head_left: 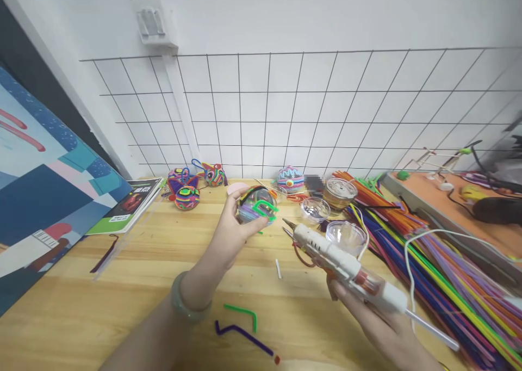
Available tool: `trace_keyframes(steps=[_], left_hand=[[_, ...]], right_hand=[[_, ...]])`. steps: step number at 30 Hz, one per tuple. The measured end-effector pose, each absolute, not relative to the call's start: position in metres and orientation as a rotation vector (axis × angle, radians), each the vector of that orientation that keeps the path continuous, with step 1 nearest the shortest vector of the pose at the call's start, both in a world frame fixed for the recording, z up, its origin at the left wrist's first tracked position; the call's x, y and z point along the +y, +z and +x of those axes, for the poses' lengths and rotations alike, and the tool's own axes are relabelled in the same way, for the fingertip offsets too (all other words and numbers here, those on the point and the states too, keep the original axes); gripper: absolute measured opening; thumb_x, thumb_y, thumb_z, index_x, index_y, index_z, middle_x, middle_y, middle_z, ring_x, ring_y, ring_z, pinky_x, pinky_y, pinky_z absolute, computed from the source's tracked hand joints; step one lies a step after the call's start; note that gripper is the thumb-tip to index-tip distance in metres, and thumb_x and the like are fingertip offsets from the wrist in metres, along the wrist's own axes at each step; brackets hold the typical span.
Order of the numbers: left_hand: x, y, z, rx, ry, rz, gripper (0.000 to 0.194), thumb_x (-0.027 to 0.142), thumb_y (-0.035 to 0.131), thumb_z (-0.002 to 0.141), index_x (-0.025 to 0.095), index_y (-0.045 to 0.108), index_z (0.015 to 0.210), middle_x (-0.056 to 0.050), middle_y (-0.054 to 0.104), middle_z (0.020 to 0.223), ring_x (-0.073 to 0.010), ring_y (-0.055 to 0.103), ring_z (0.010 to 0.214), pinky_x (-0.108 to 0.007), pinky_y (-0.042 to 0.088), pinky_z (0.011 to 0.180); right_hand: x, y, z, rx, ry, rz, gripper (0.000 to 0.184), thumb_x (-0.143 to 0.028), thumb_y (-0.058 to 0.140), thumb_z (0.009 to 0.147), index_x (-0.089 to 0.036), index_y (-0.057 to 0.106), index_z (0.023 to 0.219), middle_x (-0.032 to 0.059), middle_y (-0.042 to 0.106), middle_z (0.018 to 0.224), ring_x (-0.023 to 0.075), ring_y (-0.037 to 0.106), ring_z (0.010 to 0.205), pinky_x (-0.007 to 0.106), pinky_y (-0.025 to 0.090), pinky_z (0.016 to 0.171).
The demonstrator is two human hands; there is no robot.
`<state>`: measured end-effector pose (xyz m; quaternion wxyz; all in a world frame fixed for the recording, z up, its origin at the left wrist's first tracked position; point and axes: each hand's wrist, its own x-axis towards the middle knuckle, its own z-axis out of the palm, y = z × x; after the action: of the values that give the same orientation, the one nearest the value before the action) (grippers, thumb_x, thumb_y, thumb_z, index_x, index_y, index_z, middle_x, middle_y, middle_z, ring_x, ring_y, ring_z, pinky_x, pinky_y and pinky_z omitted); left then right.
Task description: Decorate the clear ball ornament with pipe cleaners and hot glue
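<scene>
My left hand (226, 227) is closed around a clear plastic ball (247, 214) partly wrapped in coloured pipe cleaners. A bent bright green pipe cleaner (265, 206) lies against the ball's near side by my thumb. In my right hand (367, 319) is a white hot glue gun (330, 251), its nozzle pointing up and left toward the ball but apart from it. A clear glue stick (434, 327) juts from the gun's back end. Nearer me on the table are a bent green piece (244, 310) and a bent purple pipe cleaner (244, 334).
Bundles of pipe cleaners (444, 284) fill the right side beside an orange board (424, 197). Clear half-shells (346, 235) and a lidded jar (340, 194) stand behind the gun. Decorated balls (290, 179) sit along the wall. A magazine (126, 208) lies left. A white cord (410, 262) loops right.
</scene>
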<state>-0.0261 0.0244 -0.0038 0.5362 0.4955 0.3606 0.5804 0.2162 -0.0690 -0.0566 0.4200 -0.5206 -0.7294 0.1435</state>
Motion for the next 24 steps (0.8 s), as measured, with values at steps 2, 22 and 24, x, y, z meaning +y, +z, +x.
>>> trace_keyframes(steps=[2, 22, 24], left_hand=[[0.022, -0.004, -0.022, 0.9, 1.356, 1.24, 0.064, 0.018, 0.077, 0.066, 0.022, 0.046, 0.123, -0.01, 0.055, 0.128, -0.0246, 0.057, 0.113, -0.037, 0.047, 0.094], [0.006, -0.005, -0.007, 0.893, 1.289, 1.286, 0.062, 0.013, 0.072, 0.068, 0.021, 0.042, 0.121, -0.009, 0.058, 0.127, -0.0204, 0.063, 0.109, -0.033, 0.049, 0.097], [0.006, -0.005, -0.007, 0.898, 1.293, 1.299, 0.061, 0.013, 0.072, 0.068, 0.021, 0.042, 0.121, -0.009, 0.057, 0.127, -0.021, 0.062, 0.11, -0.034, 0.048, 0.098]], right_hand=[[-0.072, -0.06, 0.217, -1.824, 0.365, -1.302, 0.02, -0.044, 0.058, 0.087, -0.025, 0.064, 0.087, 0.0045, 0.066, 0.075, 0.0227, 0.066, 0.072, 0.031, 0.059, 0.065], [-0.071, -0.033, 0.189, -1.854, 0.307, -1.078, 0.007, -0.026, 0.053, 0.09, -0.026, 0.058, 0.095, 0.0025, 0.064, 0.078, 0.0168, 0.068, 0.076, 0.02, 0.057, 0.073], [-0.071, -0.035, 0.189, -1.853, 0.323, -1.084, 0.012, -0.025, 0.054, 0.09, -0.026, 0.057, 0.101, 0.003, 0.064, 0.082, 0.017, 0.068, 0.081, 0.019, 0.057, 0.074]])
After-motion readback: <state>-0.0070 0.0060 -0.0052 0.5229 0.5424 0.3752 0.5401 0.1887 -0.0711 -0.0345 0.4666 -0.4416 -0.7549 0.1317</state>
